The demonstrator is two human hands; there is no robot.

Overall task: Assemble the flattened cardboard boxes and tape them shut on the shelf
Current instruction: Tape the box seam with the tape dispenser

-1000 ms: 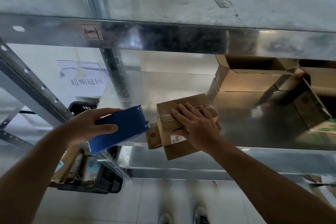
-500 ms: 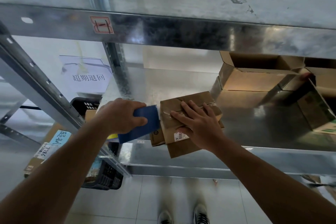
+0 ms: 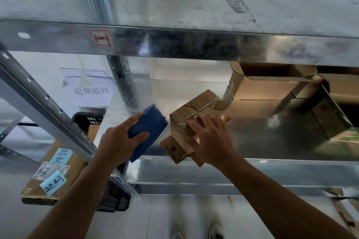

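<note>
A small brown cardboard box (image 3: 194, 110) with clear tape over its top lies tilted at the front edge of the metal shelf (image 3: 272, 141). My right hand (image 3: 211, 137) rests on the box's near side, with the fingers bent over its taped top. Just left of the box, my left hand (image 3: 120, 141) grips a blue tape dispenser (image 3: 149, 130); its front end is beside the box's left side. I cannot tell whether dispenser and box touch.
Open cardboard boxes (image 3: 272, 87) stand at the shelf's back right, and one with green print (image 3: 334, 120) leans at the right. An upper shelf beam (image 3: 174, 42) crosses above. Lower left, a labelled cardboard box (image 3: 52, 176) lies on a black crate (image 3: 116, 198).
The box has turned under my right hand so its far end now points up and right. My left hand brought the blue dispenser in from the left, up to the box's side.
</note>
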